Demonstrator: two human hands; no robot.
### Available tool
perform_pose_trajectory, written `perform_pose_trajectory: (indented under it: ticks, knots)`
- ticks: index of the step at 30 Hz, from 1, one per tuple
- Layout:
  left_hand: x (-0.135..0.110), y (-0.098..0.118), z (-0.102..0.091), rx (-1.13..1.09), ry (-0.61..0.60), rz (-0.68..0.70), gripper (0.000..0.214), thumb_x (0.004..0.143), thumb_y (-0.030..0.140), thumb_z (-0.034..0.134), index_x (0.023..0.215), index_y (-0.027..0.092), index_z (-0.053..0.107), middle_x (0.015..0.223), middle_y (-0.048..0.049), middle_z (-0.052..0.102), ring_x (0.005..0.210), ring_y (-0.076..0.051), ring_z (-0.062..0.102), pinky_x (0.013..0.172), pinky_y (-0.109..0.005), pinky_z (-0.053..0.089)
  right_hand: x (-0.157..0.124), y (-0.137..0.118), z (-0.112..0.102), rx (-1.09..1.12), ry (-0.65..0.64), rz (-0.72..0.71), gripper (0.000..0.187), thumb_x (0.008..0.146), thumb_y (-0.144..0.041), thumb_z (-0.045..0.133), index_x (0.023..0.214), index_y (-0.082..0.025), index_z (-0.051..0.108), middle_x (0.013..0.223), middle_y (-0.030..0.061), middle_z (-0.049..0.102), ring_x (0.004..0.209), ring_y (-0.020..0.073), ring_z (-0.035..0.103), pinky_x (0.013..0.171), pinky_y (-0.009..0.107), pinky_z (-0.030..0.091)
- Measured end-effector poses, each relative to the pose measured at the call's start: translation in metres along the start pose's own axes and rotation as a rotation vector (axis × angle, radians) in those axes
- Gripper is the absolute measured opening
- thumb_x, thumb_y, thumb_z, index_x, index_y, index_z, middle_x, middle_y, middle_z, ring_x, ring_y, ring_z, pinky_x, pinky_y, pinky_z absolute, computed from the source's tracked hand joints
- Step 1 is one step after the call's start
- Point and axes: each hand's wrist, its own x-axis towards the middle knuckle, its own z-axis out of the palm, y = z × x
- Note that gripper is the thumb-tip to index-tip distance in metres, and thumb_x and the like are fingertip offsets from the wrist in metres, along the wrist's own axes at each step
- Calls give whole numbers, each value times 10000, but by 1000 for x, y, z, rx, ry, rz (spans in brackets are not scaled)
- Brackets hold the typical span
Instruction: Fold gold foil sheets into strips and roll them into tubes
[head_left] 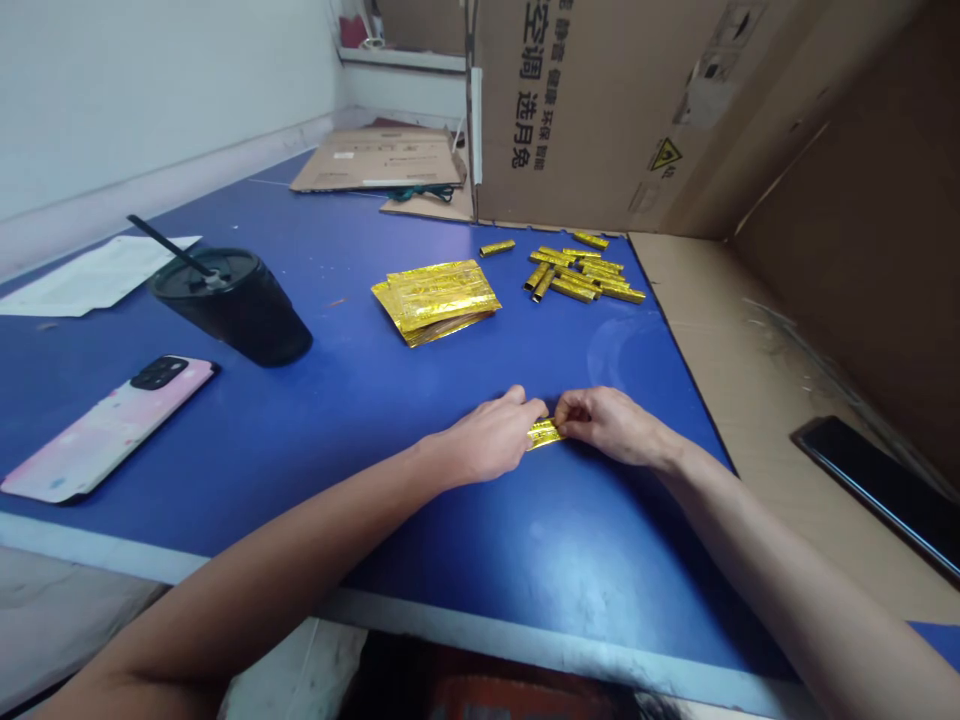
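A narrow strip of folded gold foil packaging (544, 433) lies on the blue tabletop between my two hands. My left hand (501, 432) is closed on its left end, with the fingertips bent down onto it. At the other end, the fingers of my right hand (606, 425) pinch the foil. Both hands cover parts of the strip. Beyond them sits a small stack of flat gold foil sachets (442, 298). Farther right is a loose pile of folded gold foil strips (581, 276), and one single gold strip (497, 248) rests apart to its left.
A black tumbler with a straw (240, 305) and a pink-and-white phone (112, 425) are on the left, near white paper (90, 275). Large cardboard (592, 120) stands behind the pile. Flat cardboard (382, 160) lies at the back. A dark phone (885, 490) is at the right.
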Motion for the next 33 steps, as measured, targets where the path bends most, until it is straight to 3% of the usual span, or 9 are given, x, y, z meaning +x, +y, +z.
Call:
perform_pose_trajectory:
  ticks: [12, 25, 29, 33]
  knots:
    - [3, -7, 3, 13, 29, -26, 152, 773, 147, 447, 912, 189, 492, 869, -36, 497, 801, -179, 553, 715, -288, 418, -3, -6, 4, -129, 36, 28, 133, 693, -114, 463, 707, -214, 551, 637, -26, 583, 562, 110, 494, 530, 215, 325]
    - [-10, -1, 3, 140, 7, 37, 229, 835, 117, 347, 1011, 191, 475, 908, -46, 455, 667, -136, 521, 622, -275, 417, -1, 0, 4, -193, 40, 34, 88, 739, -200, 511, 821, -228, 525, 661, -27, 586, 577, 118, 511, 504, 223, 304]
    - [-21, 5, 14, 275, 87, 95, 280, 861, 109, 295, 1041, 178, 499, 937, -63, 456, 754, -157, 500, 656, -278, 416, -3, 2, 6, -190, 56, 30, 84, 754, -223, 507, 834, -233, 529, 674, -29, 588, 590, 119, 515, 507, 222, 304]
    - [-30, 10, 20, 349, 129, 135, 251, 879, 244, 369, 1063, 128, 495, 957, -95, 479, 863, -207, 462, 725, -316, 408, -4, 2, 7, -208, 68, 12, 100, 758, -210, 498, 847, -237, 535, 680, -29, 583, 590, 117, 512, 506, 219, 300]
